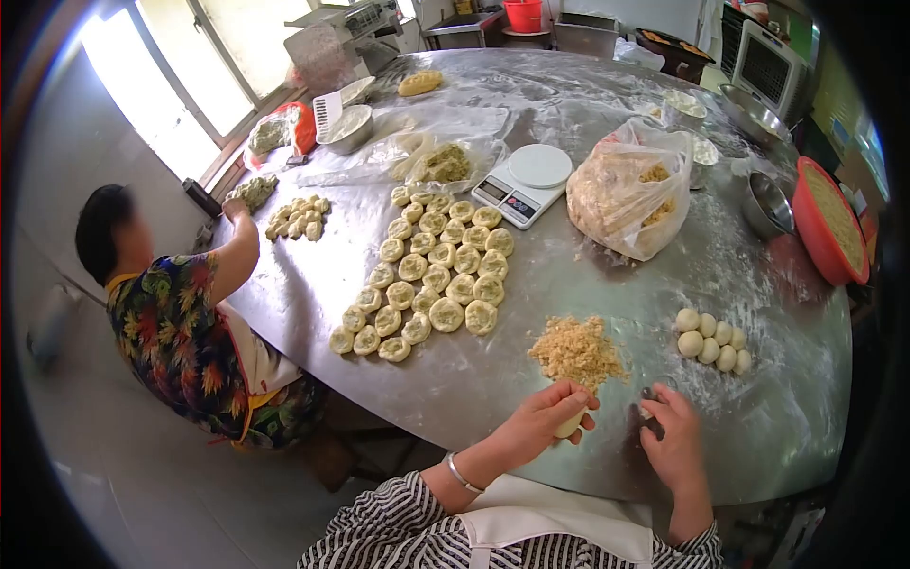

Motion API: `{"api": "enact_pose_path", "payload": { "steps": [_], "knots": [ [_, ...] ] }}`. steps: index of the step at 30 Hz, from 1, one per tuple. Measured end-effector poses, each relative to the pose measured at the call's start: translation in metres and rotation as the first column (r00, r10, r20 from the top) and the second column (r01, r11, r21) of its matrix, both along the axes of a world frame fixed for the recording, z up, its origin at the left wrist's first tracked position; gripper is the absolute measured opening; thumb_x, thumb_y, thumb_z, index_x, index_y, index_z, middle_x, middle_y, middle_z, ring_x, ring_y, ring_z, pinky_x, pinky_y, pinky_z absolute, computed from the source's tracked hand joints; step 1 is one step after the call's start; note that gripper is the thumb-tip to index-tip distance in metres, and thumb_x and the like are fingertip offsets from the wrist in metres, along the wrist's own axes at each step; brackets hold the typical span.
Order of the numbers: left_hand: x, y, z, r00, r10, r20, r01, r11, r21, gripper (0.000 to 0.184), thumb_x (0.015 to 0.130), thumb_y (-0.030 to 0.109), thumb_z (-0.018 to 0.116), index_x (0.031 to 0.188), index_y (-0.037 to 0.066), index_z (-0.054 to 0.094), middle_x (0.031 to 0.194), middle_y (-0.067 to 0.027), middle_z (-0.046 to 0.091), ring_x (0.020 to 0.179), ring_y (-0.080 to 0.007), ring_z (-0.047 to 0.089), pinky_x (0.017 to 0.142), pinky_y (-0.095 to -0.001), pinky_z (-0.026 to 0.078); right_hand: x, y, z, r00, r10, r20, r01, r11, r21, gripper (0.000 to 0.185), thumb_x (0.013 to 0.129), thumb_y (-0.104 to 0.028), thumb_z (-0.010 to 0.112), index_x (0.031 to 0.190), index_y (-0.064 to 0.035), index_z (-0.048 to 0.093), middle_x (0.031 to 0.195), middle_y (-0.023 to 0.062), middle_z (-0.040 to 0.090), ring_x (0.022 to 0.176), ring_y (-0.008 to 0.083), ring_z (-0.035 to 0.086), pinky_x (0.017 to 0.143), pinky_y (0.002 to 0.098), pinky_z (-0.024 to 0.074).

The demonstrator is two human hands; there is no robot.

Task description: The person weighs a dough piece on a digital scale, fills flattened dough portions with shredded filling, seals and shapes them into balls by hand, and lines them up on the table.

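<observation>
My left hand, with a silver bangle at the wrist, is closed around a pale piece of dough near the table's front edge. Just beyond it lies a loose heap of crumbly yellowish filling. To its right, my right hand hovers low over the tabletop with its fingers curled. A small shiny edge shows at those fingertips, too unclear to name. Farther right sit several smooth white dough balls in a tight cluster. Left of the filling, rows of flattened round pastries cover the tabletop.
A white digital scale and a plastic bag of filling stand mid-table. On the right are a red basin and a metal bowl. A co-worker at left handles greenish dough beside small dough pieces.
</observation>
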State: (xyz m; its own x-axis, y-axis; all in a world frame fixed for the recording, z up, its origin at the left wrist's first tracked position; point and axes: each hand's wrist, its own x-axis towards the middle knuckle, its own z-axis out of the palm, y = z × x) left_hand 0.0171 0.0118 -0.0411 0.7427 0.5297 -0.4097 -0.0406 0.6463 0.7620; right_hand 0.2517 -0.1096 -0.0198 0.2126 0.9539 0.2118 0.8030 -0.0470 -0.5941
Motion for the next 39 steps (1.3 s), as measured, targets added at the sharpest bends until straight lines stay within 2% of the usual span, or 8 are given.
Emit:
{"api": "enact_pose_path", "payload": {
  "steps": [5,11,13,15,16,23,26,39],
  "knots": [
    [0.011,0.0,-0.007,0.997,-0.082,0.009,0.082,0.994,-0.073,0.036,0.116,0.039,0.049,0.126,0.007,0.062,0.118,-0.0068,0.066,0.099,-0.0146,0.066,0.087,-0.0302,0.057,-0.026,0.003,0.024,0.995,0.104,-0.011,-0.102,0.986,0.135,0.049,0.073,-0.004,0.082,0.121,-0.0065,0.073,0.123,0.0108,0.069,0.104,0.0315,0.067,0.093,0.0458,0.0561],
    [0.036,-0.008,-0.02,0.968,-0.014,0.249,0.107,0.925,-0.365,0.056,0.119,0.043,0.035,0.159,0.004,0.042,0.128,-0.0096,0.062,0.124,-0.0212,0.062,0.108,-0.0386,0.054,-0.032,0.014,0.017,0.94,0.275,0.199,-0.305,0.943,0.133,0.057,0.071,-0.008,0.087,0.126,-0.0095,0.072,0.122,0.0095,0.069,0.101,0.031,0.067,0.086,0.0421,0.0578],
    [0.031,-0.012,-0.004,0.986,-0.16,0.044,0.154,0.982,0.11,0.061,0.118,0.045,0.032,0.161,0.002,0.037,0.135,-0.0117,0.061,0.127,-0.0226,0.061,0.108,-0.0406,0.053,-0.024,0.013,0.014,0.957,0.281,0.073,-0.289,0.945,0.155,0.056,0.074,-0.008,0.087,0.128,-0.0094,0.071,0.12,0.0098,0.07,0.099,0.0308,0.069,0.084,0.0403,0.0591],
    [0.031,-0.012,0.007,0.981,-0.192,0.022,0.187,0.972,0.143,0.063,0.118,0.045,0.033,0.163,0.0,0.035,0.139,-0.015,0.062,0.127,-0.0245,0.063,0.108,-0.0414,0.053,-0.01,0.005,0.018,0.976,0.203,-0.073,-0.195,0.974,0.112,0.054,0.078,-0.008,0.085,0.13,-0.0086,0.07,0.117,0.0102,0.071,0.096,0.0296,0.07,0.084,0.0386,0.06],
    [0.033,-0.011,0.008,0.983,-0.168,0.079,0.173,0.982,-0.073,0.063,0.118,0.043,0.035,0.163,-0.001,0.035,0.139,-0.0172,0.064,0.125,-0.0257,0.065,0.108,-0.0411,0.053,-0.002,0.0,0.02,0.978,0.133,-0.162,-0.124,0.99,0.065,0.053,0.08,-0.008,0.085,0.13,-0.0079,0.07,0.116,0.0104,0.071,0.095,0.0284,0.071,0.084,0.0377,0.0603],
    [0.022,-0.017,-0.009,0.966,-0.113,-0.231,0.2,0.895,0.399,0.034,0.115,0.026,0.053,0.129,-0.002,0.066,0.108,-0.0119,0.078,0.095,-0.0149,0.073,0.081,-0.0297,0.06,0.111,-0.033,-0.006,0.765,-0.379,-0.521,0.494,0.864,0.097,0.042,0.096,-0.011,0.075,0.137,-0.0038,0.066,0.121,0.008,0.073,0.1,0.0169,0.072,0.09,0.0323,0.0577],
    [0.025,-0.018,-0.014,0.975,-0.048,-0.216,0.146,0.874,0.464,0.025,0.112,0.018,0.059,0.122,-0.003,0.068,0.101,-0.0109,0.078,0.088,-0.0135,0.073,0.072,-0.0276,0.06,0.166,-0.036,-0.009,0.739,-0.5,-0.451,0.591,0.803,0.077,0.04,0.1,-0.009,0.071,0.139,-0.0037,0.065,0.124,0.008,0.073,0.105,0.016,0.07,0.094,0.0316,0.0563],
    [0.03,-0.023,-0.023,0.946,0.021,-0.324,0.176,0.806,0.565,0.014,0.108,0.004,0.058,0.118,-0.003,0.065,0.095,-0.0132,0.074,0.08,-0.0156,0.071,0.061,-0.0274,0.06,0.231,-0.005,-0.02,0.873,-0.428,-0.234,0.402,0.903,-0.153,0.04,0.099,-0.009,0.066,0.139,-0.0151,0.069,0.124,0.011,0.075,0.105,0.0243,0.072,0.096,0.0366,0.0577]
  ]
}}
